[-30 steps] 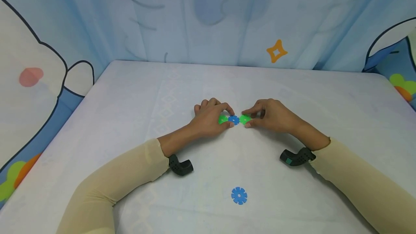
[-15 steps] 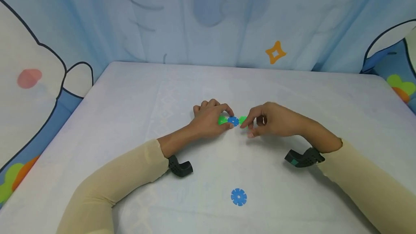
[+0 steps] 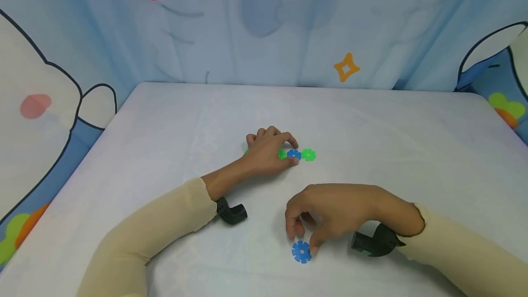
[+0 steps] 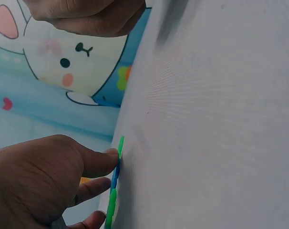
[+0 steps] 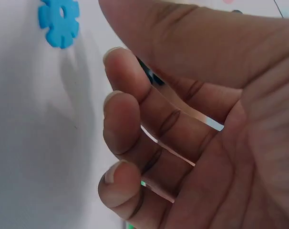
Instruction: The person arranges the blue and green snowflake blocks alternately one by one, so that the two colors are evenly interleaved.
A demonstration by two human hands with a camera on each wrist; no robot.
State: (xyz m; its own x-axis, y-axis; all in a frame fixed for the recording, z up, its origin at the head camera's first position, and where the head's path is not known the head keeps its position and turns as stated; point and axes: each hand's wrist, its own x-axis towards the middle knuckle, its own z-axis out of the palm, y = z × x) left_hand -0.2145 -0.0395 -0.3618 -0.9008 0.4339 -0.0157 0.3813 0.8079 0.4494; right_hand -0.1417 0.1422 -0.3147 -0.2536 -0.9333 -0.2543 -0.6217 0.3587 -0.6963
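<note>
Flat, notched, flower-shaped plastic discs lie on the white cloth. In the head view a blue disc (image 3: 293, 153) sits in a row between a green disc (image 3: 308, 155) at its right and another green disc (image 3: 282, 154) partly under my left hand (image 3: 266, 154). My left thumb and index finger pinch that blue disc at its near and far edges; the left wrist view shows the row edge-on beside the thumb. Closer to me, my right hand (image 3: 336, 207) hovers over a loose blue disc (image 3: 301, 252), fingers bent and thumb apart, holding nothing.
The white cloth (image 3: 198, 251) covers the whole table. Behind it hangs a light blue printed curtain (image 3: 264, 49). Black wrist cameras sit below the left sleeve (image 3: 173, 223) and the right sleeve (image 3: 462, 251). A green sliver shows left of the left hand's knuckles.
My right hand has let go of the right-hand green disc and moved toward me, over the loose blue disc. My left hand stays at the row.
</note>
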